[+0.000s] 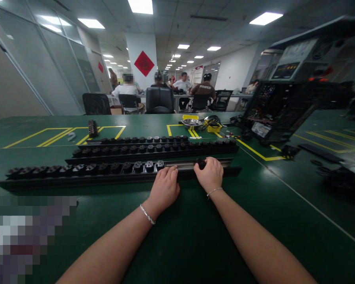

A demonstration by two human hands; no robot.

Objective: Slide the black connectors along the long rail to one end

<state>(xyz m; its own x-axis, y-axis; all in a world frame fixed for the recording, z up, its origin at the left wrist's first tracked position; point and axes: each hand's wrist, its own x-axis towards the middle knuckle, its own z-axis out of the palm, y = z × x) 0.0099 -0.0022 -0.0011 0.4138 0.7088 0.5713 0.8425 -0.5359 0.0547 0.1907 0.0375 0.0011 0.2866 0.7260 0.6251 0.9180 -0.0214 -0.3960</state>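
A long black track rail lies across the green table in front of me, with a row of round black socket modules along its left and middle part. My left hand is closed over the rail's front edge, just at the right end of that row. Between my hands a stretch of the metal channel shows bare. My right hand pinches a small black socket module at the channel, farther right. Fingers partly hide that module, so I cannot tell whether it is seated.
Two more rails with modules lie behind, parallel. Farther back are a short stack of modules, a metal bowl and a yellow box with cables. An opened computer case stands at right. People sit beyond.
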